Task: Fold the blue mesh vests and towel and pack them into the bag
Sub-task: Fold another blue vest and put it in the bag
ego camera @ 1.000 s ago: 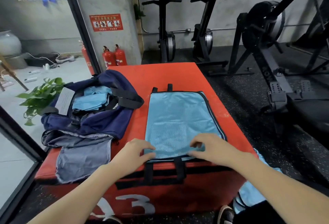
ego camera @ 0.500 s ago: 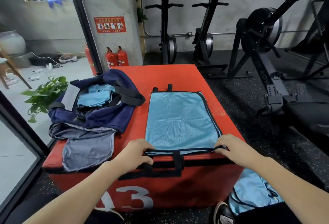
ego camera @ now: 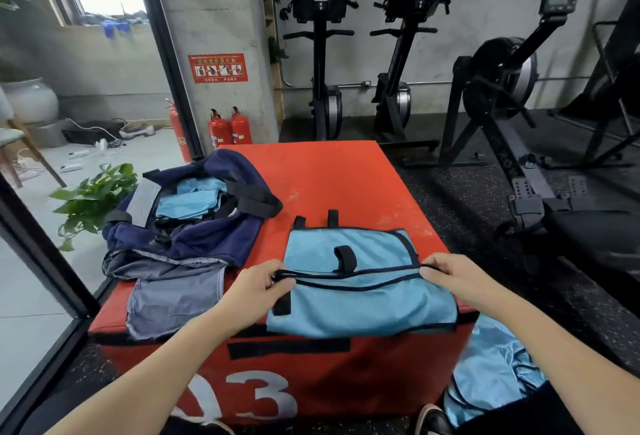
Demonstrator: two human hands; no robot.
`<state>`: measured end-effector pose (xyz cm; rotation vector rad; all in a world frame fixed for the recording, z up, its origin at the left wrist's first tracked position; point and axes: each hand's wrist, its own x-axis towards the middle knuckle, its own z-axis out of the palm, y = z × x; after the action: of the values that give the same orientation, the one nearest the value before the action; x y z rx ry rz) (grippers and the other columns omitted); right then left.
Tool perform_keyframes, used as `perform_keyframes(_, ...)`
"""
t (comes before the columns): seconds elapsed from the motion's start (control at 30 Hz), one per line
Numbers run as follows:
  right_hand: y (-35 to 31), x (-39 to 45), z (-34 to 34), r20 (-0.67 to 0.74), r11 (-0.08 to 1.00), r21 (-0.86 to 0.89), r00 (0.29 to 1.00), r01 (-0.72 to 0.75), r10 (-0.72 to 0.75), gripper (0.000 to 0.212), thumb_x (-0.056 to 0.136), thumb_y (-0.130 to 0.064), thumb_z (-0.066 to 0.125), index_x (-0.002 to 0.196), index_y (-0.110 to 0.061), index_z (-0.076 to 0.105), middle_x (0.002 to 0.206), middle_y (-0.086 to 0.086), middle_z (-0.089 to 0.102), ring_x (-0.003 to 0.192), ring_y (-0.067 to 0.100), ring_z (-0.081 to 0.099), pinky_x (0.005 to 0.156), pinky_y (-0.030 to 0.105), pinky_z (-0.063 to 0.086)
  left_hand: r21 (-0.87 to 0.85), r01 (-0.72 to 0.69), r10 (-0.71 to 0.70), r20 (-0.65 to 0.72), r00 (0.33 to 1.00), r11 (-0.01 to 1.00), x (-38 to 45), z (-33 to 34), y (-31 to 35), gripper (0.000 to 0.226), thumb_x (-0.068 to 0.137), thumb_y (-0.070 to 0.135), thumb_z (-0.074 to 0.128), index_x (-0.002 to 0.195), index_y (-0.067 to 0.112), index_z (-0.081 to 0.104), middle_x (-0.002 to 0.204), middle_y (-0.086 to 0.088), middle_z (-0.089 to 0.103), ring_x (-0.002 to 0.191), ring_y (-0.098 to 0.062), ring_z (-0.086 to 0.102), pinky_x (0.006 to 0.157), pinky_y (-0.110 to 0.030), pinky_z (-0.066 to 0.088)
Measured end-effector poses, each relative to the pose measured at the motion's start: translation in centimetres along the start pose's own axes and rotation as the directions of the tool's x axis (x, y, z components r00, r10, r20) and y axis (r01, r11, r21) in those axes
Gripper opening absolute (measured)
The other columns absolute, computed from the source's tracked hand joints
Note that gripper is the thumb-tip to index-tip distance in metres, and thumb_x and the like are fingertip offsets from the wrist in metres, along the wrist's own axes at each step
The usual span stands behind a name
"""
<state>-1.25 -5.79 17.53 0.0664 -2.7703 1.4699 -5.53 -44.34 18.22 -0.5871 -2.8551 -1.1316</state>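
Note:
A light blue mesh vest (ego camera: 360, 299) with black trim lies on the red box (ego camera: 332, 185), its near edge lifted and carried toward the far side. My left hand (ego camera: 258, 284) pinches the lifted edge at its left corner. My right hand (ego camera: 450, 275) pinches the same edge at its right corner. The navy bag (ego camera: 221, 234) lies open to the left on the box, with folded light blue cloth (ego camera: 188, 202) inside. More light blue vests (ego camera: 491, 372) lie in a heap on the floor at the lower right.
Grey cloth (ego camera: 173, 296) lies spread at the box's near left, in front of the bag. A potted plant (ego camera: 93, 199) and a glass door frame stand at the left. Rowing machines (ego camera: 512, 116) fill the black floor at the right and back. Fire extinguishers (ego camera: 230, 128) stand by the pillar.
Both hands have taken the vest's near edge and raised it, carrying it away from me over the vest's middle. The vest now looks about half as long.

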Motion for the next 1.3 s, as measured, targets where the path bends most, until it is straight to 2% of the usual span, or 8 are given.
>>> perform_keyframes(0.2, -1.2, 3.0, -0.4, -0.139, 0.979, 0.202, 0.989, -0.010, 0.039, 0.013, 0.094, -0.022, 0.067, 0.093, -0.012, 0.075, 0.093, 0.009, 0.074, 0.086, 0.013, 0.063, 0.084, 0.030, 0.047, -0.089, 0.061, -0.074, -0.146, 0.987, 0.994, 3.3, -0.3, -0.3, 0.009, 0.089, 0.031, 0.070, 0.082, 0.033, 0.066, 0.065, 0.021, 0.064, 0.062, 0.003, 0.055, 0.062, -0.013, 0.040)
perform_keyframes(0.47, 0.6, 9.3, -0.1, -0.251, 0.985, 0.167, 0.964, -0.041, 0.083, 0.008, 0.091, -0.022, 0.070, 0.090, -0.016, 0.076, 0.089, 0.007, 0.074, 0.081, 0.009, 0.060, 0.080, 0.026, 0.045, -0.042, 0.161, -0.166, -0.191, 0.967, 0.986, 10.0, 1.6, -2.0, 0.016, 0.091, 0.033, 0.066, 0.078, 0.025, 0.061, 0.070, 0.001, 0.066, 0.067, -0.010, 0.058, 0.067, -0.025, 0.045)
perform_keyframes(0.53, 1.7, 10.9, 0.1, -0.266, 0.994, 0.066, 0.958, -0.090, 0.105, 0.011, 0.091, -0.027, 0.071, 0.089, -0.017, 0.075, 0.086, 0.009, 0.072, 0.079, 0.012, 0.061, 0.076, 0.029, 0.046, -0.003, 0.199, -0.196, -0.195, 0.961, 0.980, 11.3, 2.2, -2.4, 0.017, 0.091, 0.036, 0.065, 0.079, 0.025, 0.060, 0.068, 0.003, 0.063, 0.068, -0.009, 0.058, 0.062, -0.016, 0.039)
perform_keyframes(0.63, 3.5, 12.3, 1.2, -0.224, 0.898, -0.397, 0.969, -0.191, 0.107, 0.017, 0.090, -0.039, 0.069, 0.090, -0.022, 0.069, 0.082, -0.002, 0.066, 0.083, 0.018, 0.064, 0.073, 0.035, 0.050, 0.037, 0.258, -0.246, -0.196, 0.949, 0.965, 12.3, 3.4, -3.5, 0.013, 0.088, 0.035, 0.068, 0.084, 0.026, 0.060, 0.069, 0.007, 0.059, 0.071, -0.007, 0.056, 0.062, -0.012, 0.040)
perform_keyframes(0.8, 2.0, 13.1, 3.9, -0.211, 0.715, -0.697, 0.968, -0.050, -0.139, 0.022, 0.091, -0.040, 0.064, 0.108, -0.027, 0.066, 0.101, -0.009, 0.065, 0.100, 0.019, 0.056, 0.089, 0.040, 0.045, 0.170, 0.230, -0.193, -0.209, 0.959, 0.958, 12.6, 4.3, -4.7, 0.026, 0.087, 0.037, 0.070, 0.108, 0.027, 0.060, 0.096, 0.008, 0.049, 0.081, -0.011, 0.054, 0.082, -0.035, 0.051)
perform_keyframes(0.97, -3.1, 12.7, 8.8, 0.062, 0.942, -0.336, 0.998, -0.006, 0.028, 0.034, 0.092, -0.059, 0.055, 0.117, -0.036, 0.056, 0.086, -0.016, 0.068, 0.074, 0.001, 0.060, 0.069, 0.026, 0.048, 0.166, 0.202, -0.178, -0.149, 0.973, 0.965, 11.8, 4.8, -3.3, 0.039, 0.088, 0.040, 0.066, 0.123, 0.028, 0.055, 0.109, 0.007, 0.049, 0.093, -0.019, 0.059, 0.086, -0.040, 0.051)
perform_keyframes(1.13, -4.8, 13.2, 10.7, 0.012, 0.997, 0.058, 0.999, -0.049, 0.048, 0.049, 0.092, -0.061, 0.052, 0.134, -0.035, 0.045, 0.092, -0.011, 0.072, 0.075, 0.003, 0.066, 0.060, 0.011, 0.046, 0.153, 0.209, -0.190, -0.125, 0.974, 0.966, 11.5, 5.3, -2.5, 0.051, 0.086, 0.022, 0.063, 0.134, 0.029, 0.048, 0.124, 0.005, 0.046, 0.103, -0.025, 0.059, 0.085, -0.038, 0.049)
perform_keyframes(1.3, -4.5, 14.4, 10.1, 0.038, 0.959, 0.277, 0.998, -0.050, 0.041, 0.057, 0.094, -0.046, 0.062, 0.143, -0.041, 0.035, 0.124, -0.021, 0.063, 0.111, -0.005, 0.060, 0.090, 0.023, 0.047, -0.269, 0.234, -0.301, -0.243, 0.922, 0.934, 13.1, 4.7, -1.6, 0.042, 0.085, 0.025, 0.072, 0.123, 0.030, 0.055, 0.118, 0.010, 0.056, 0.088, 0.005, 0.060, 0.074, -0.015, 0.042)
